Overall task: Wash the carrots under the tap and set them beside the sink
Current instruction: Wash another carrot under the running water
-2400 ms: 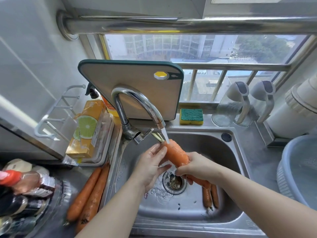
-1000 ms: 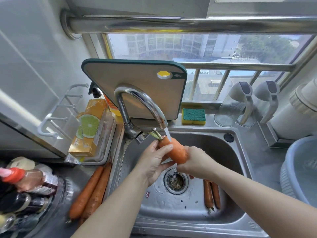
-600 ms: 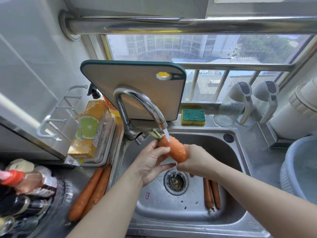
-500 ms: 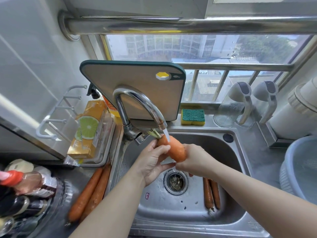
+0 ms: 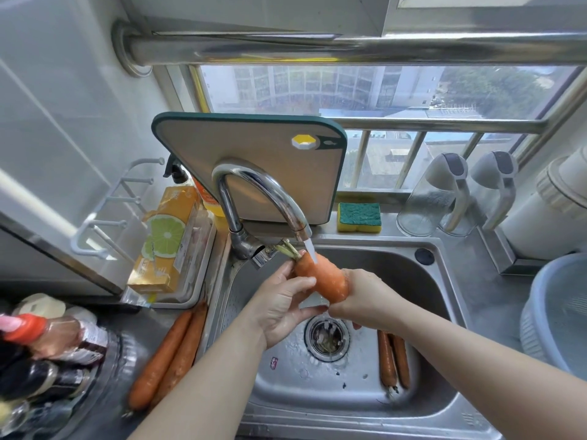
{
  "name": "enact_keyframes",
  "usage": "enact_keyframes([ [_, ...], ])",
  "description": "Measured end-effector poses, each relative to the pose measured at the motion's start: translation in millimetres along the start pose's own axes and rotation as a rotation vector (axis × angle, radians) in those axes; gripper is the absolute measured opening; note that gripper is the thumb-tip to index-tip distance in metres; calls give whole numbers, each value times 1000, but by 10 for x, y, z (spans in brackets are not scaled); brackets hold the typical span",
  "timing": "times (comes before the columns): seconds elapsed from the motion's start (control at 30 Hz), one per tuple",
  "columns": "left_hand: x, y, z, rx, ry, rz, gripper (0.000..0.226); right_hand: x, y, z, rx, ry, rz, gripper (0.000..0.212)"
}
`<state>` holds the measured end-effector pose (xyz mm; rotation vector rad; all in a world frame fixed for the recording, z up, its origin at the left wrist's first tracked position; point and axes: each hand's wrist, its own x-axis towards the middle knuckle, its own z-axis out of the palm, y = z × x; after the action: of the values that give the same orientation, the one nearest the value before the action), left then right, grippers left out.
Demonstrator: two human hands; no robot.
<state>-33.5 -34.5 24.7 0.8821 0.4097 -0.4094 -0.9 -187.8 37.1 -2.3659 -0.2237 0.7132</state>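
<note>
Editor: Carrot [image 5: 324, 277] at the centre of the frame: where is it placed?

Caption: It is held slantwise over the sink [image 5: 441, 281]. Its leafy stub is raised towards the spout of the tap [image 5: 263, 192], and its thick upper end is struck by the water stream [image 5: 312, 250].

Editor: How is it gripped?

Caption: The top end is clasped by the left hand [image 5: 282, 308], whose fingers [image 5: 286, 271] are curled behind it, with the thumb laid across the front. The lower part is wrapped by the right hand [image 5: 368, 300], so the tip is hidden.

Editor: Which step is judged to be in hand?

Caption: Rinsing of this carrot is judged to be under way. A pair of carrots [image 5: 392, 360] is seen on the sink floor, right of the drain [image 5: 327, 338], and is taken to be unwashed as yet. A second pair [image 5: 171, 354] is laid on the table [image 5: 149, 322], just beside the sink's left rim, and is presumed done. About half the job is reckoned complete.

Editor: What is called for next?

Caption: The carrot would need to be turned so that the covered lower part is brought under the stream. It would then be carried left over the rim and laid by the second pair. A firm hold is advised, since wet skin can be expected to slip, and the bottles [image 5: 47, 344] crowded at the table's left should be kept clear of.
</note>
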Motion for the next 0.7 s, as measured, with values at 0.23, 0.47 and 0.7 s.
enact_keyframes([
  [0.23,35,-70,66,21,130,-4,35,-24,22,25,-40,-12,-7,23],
  [0.47,-17,-51,5,122,54,-19,39,-28,70,34,37,-54,20,23],
  [0.7,25,-62,42,95,94,-13,32,-17,59,7,12,-50,11,17],
])
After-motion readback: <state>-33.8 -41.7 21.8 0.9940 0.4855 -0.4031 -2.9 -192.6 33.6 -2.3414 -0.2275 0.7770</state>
